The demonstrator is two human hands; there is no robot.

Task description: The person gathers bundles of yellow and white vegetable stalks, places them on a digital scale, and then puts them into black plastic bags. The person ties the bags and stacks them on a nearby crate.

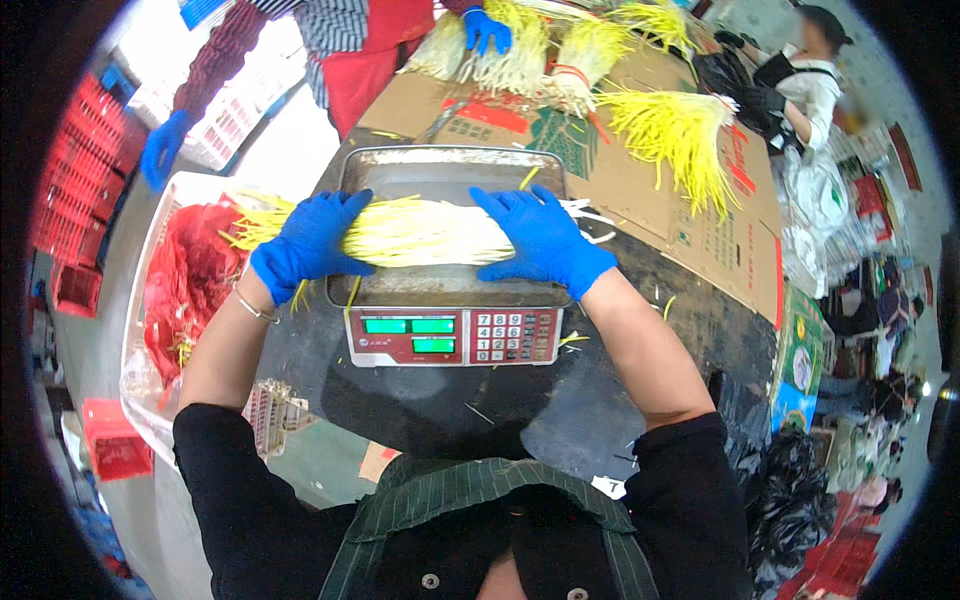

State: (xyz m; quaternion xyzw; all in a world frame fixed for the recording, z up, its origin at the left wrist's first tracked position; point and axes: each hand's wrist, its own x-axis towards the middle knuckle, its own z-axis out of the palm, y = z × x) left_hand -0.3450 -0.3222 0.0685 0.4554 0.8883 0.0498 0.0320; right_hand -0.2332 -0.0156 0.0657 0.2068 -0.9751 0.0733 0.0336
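A long bundle of yellow chives (pixel 427 232) with white stems lies crosswise on the metal tray of a digital scale (pixel 454 337). My left hand (pixel 311 238), in a blue glove, grips the bundle near its yellow leafy end at the tray's left side. Toward the white stem end, my right hand (pixel 536 236), also gloved in blue, rests over the bundle with fingers and thumb spread around it. The stem ends stick out past the tray's right edge. A few loose yellow leaves hang at the tray's rims.
More chive bundles (pixel 667 135) lie on flattened cardboard (pixel 645 195) beyond the scale. Across the table stands a co-worker in a red apron (pixel 397 37) and blue gloves. A white bin (pixel 139 360) with red netting is at left, near stacked red crates (pixel 86 172). Another person (pixel 814 82) stands back right.
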